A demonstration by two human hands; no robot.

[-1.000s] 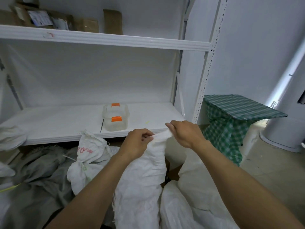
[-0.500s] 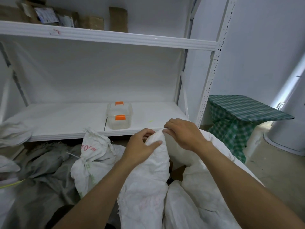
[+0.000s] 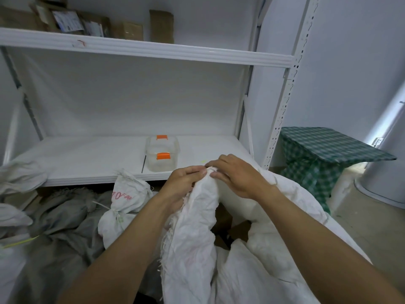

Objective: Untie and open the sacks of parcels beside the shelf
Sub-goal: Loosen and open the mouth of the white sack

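Left hand: the left hand (image 3: pixel 186 185) is curled round the gathered top of the white sack (image 3: pixel 192 233), thumb and fingers pinching the fabric just under its tip, likely to keep the mouth up and steady.
Right hand: the right hand (image 3: pixel 237 178) lies over the same tip from the other side, fingertips (image 3: pixel 211 166) pressed to the frayed edge and meeting the left thumb; it seems to be working the edges apart.
Sack: it stands on the floor in front of the shelf (image 3: pixel 92 163), right under the hands. No cord shows at its neck, so it looks untied but not spread; whether a tie hides under the fingers, I cannot tell.
Inside: a dark gap below the right wrist shows brown shapes, probably parcels (image 3: pixel 223 222).
Tied sack: a smaller tied sack (image 3: pixel 125 207) with red marks sits to the left, neck bound with cord, untouched.
Grey sacks: grey sacks (image 3: pixel 59 229) lie slumped further left.
Box: a clear box (image 3: pixel 162 153) with orange clips rests on the shelf, well apart from the hands.
Next: pulling the two edges apart should call for a firm grip, since the woven cloth frays.
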